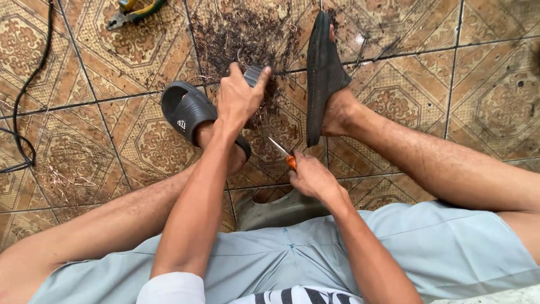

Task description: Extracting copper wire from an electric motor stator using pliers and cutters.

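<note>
I see my left hand (239, 98) stretched out in front of me, fingers closed around a short, dark, ribbed piece of cable (254, 74). It holds that piece low over the floor, between my two feet. My right hand (313, 179) is pulled back closer to my body. It is shut tight around a small knife with an orange handle and a thin silver blade (283, 153). The blade tip points up toward my left wrist, and the two are near each other.

Just past my left hand lies a dark messy pile of black scraps and thin wire bits (242, 34) on the brown patterned floor tiles (495, 95). Left of that hand, my foot sits in a black rubber slipper (184, 110). Right of it, the other black slipper (323, 67) is tipped up on its edge. Far off to the left, beyond the pile, lie pliers with yellow and green handles (132, 12). A thin black cord (22, 112) runs along the far left side.

I think the worst thing that could go wrong is a cut. The blade aims at my left arm, so a slip could nick the skin. My bare legs are close too. The cable piece could also slide out of my fingers if I pull hard.
</note>
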